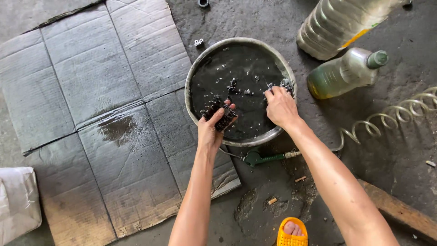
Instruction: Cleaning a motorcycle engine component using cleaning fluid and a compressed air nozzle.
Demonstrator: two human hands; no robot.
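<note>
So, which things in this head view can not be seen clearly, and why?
- Basin bottom: hidden under black liquid.
- Small parts in the liquid: too small and too dirty to tell their kind.
- Left hand: grips a dark greasy piece; the dirt hides its exact shape.
- Right hand: fingertips in the liquid, grip unclear.
- Large bottle: cut off by the top edge.
- Yellow sandal: cut off by the bottom edge.

My bowl [191, 77] is grey with black oily water inside. My left hand [210, 130] holds black greasy bits [218, 116]. The cardboard [91, 91] is grey with a dark wet patch. My sandal [292, 237] is yellow, and the bottle cap [378, 59] is green.
</note>
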